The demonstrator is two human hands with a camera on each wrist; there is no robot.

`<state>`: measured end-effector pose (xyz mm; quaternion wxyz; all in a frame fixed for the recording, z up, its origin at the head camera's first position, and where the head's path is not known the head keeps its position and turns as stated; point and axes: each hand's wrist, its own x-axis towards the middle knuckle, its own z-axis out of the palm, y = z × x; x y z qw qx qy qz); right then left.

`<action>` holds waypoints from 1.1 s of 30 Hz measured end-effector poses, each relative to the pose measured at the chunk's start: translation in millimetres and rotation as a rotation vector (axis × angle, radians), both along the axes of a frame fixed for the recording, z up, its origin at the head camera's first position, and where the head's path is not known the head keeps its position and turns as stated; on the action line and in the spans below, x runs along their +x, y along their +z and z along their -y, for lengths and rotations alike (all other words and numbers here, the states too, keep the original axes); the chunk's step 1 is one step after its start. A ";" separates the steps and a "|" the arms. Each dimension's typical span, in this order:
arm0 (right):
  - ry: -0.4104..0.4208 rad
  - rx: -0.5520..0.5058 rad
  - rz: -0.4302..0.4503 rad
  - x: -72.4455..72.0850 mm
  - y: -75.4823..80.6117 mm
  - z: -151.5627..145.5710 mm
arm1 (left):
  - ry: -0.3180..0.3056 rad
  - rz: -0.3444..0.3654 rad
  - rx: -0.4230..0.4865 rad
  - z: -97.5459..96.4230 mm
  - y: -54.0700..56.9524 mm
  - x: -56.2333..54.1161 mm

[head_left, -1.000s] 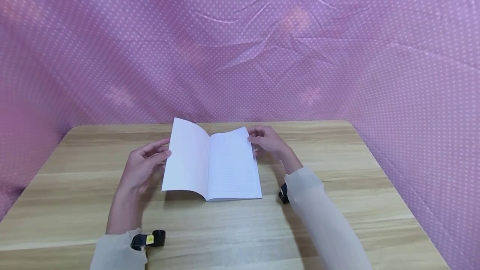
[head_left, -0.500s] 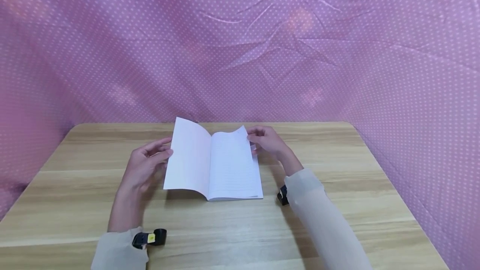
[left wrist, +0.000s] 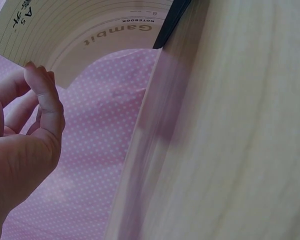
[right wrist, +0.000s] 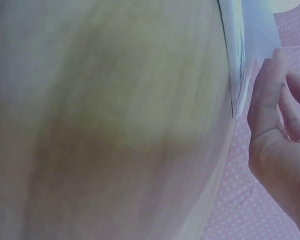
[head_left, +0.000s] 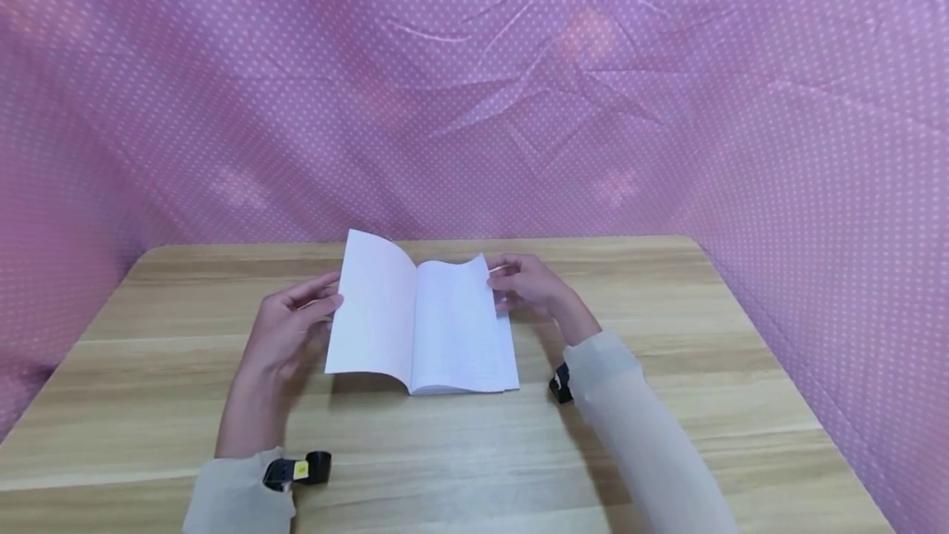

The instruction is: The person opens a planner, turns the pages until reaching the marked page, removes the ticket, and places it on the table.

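The Gambit A5 notebook (head_left: pixel 374 303) lies spread on the wood-grain desk (head_left: pixel 437 468), near the far edge. Left hand (head_left: pixel 282 328) has its front cover pinched up, thumb on the inside, other fingertips hidden behind it. Right hand (head_left: pixel 544 291) is pinching a lifted page by the top right edge, paper blocking some of the fingers. Black wrist cam (head_left: pixel 296 470) pokes out by the left sleeve (head_left: pixel 237 501), pink polka-dot cloth (head_left: pixel 474 130) right behind the desk.
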<state>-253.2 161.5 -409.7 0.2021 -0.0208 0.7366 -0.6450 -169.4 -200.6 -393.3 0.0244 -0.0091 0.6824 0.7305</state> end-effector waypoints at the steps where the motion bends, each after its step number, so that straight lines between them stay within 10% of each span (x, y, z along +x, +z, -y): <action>1: 0.003 0.000 -0.002 -0.2 0.5 -0.1 | 0.001 0.000 0.001 0.3 0.3 -0.1; 33: -0.040 -0.233 0.059 3.6 17.1 15.0 | 0.016 0.008 -0.018 -0.3 -0.9 -0.9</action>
